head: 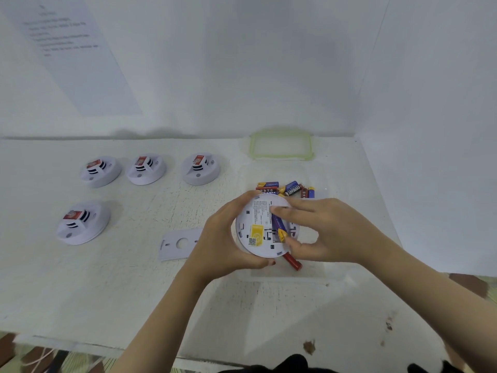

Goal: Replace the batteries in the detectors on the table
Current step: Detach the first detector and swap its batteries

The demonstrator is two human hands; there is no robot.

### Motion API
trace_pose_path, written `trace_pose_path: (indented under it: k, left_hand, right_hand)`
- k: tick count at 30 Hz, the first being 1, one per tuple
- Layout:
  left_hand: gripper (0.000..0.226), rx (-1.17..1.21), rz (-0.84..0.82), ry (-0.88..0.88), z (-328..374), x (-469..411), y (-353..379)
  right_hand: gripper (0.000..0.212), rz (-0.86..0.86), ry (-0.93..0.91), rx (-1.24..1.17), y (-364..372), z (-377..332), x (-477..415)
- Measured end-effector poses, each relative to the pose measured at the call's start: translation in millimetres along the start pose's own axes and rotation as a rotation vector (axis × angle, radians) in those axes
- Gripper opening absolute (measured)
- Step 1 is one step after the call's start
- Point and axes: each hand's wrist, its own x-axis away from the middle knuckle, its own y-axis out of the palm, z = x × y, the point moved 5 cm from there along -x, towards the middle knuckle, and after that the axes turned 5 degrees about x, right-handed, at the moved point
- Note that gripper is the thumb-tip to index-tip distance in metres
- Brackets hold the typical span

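Blue battery [277, 223] is being pinched by the right hand [330, 232] in the detector [255, 219] — gripped by the left hand [220, 238] — likely to be pressed home.

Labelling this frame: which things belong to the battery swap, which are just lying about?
Job: left hand, held detector, right hand, blue-yellow battery it pinches, loose batteries, red battery, mounting plate, four waiting detectors.
Lying about: green-rimmed lid, printed sheet on wall.
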Motion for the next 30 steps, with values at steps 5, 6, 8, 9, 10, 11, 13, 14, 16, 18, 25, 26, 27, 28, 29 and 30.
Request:
trace_pose_path:
  k: [5,6,8,9,10,11,13,14,16,18,25,26,27,28,29,30]
  left_hand:
    - [0.096,-0.015,0.062,0.033,2.5,-2.9,-4.1]
    - [0.096,-0.025,0.075,0.035,3.0,-3.5,-5.6]
    - [0.098,-0.037,0.095,0.033,3.0,-4.1,-8.9]
    - [0.098,-0.042,0.099,0.030,2.6,-4.1,-10.5]
    - [0.099,-0.053,0.100,0.030,2.8,-4.2,-11.5]
    - [0.099,-0.067,0.100,0.031,2.5,-4.1,-12.1]
    - [0.100,-0.092,0.117,0.018,0.5,-3.3,-13.5]
    - [0.101,-0.095,0.139,0.005,-1.1,-2.7,-14.9]
    - [0.103,-0.078,0.198,-0.025,-3.9,-1.4,-19.2]
    - [0.102,-0.066,0.247,-0.041,-5.8,-1.6,-23.8]
    - [0.104,-0.109,0.297,-0.043,-14.5,-14.4,-32.0]
    - [0.103,-0.110,0.297,-0.038,-14.7,-17.0,-31.8]
    - [0.102,-0.110,0.298,-0.035,-15.3,-19.7,-32.0]
    - [0.101,-0.109,0.302,-0.035,-15.4,-22.4,-32.1]
    - [0.101,-0.111,0.308,-0.034,-16.3,-25.5,-32.5]
    - [0.101,-0.114,0.312,-0.032,-17.4,-28.8,-33.3]
  right_hand:
    - [0.057,-0.033,0.118,-0.138,10.1,3.4,3.7]
    - [0.060,-0.023,0.142,-0.176,12.3,3.9,4.5]
    - [0.056,0.036,0.209,-0.287,13.4,4.9,6.0]
    - [0.051,0.074,0.246,-0.346,13.6,5.6,7.1]
    - [0.046,0.119,0.279,-0.395,13.2,6.0,8.4]
    - [0.040,0.175,0.308,-0.428,12.4,6.3,9.9]
    - [0.027,0.301,0.363,-0.473,7.9,6.6,14.0]
    - [0.022,0.347,0.387,-0.490,4.9,6.6,16.5]
    - [0.018,0.357,0.432,-0.510,0.6,6.8,20.8]
    - [0.017,0.297,0.458,-0.491,-0.7,7.5,25.5]
    - [0.034,-0.229,0.394,-0.281,14.0,8.8,29.2]
    - [0.033,-0.196,0.411,-0.331,11.7,11.3,25.1]
    - [0.028,-0.143,0.427,-0.371,8.9,15.5,18.8]
    - [0.021,-0.089,0.444,-0.385,6.0,21.8,11.1]
    - [0.014,-0.045,0.462,-0.371,3.8,30.1,2.4]
    - [0.010,-0.026,0.485,-0.336,2.5,39.5,-7.4]
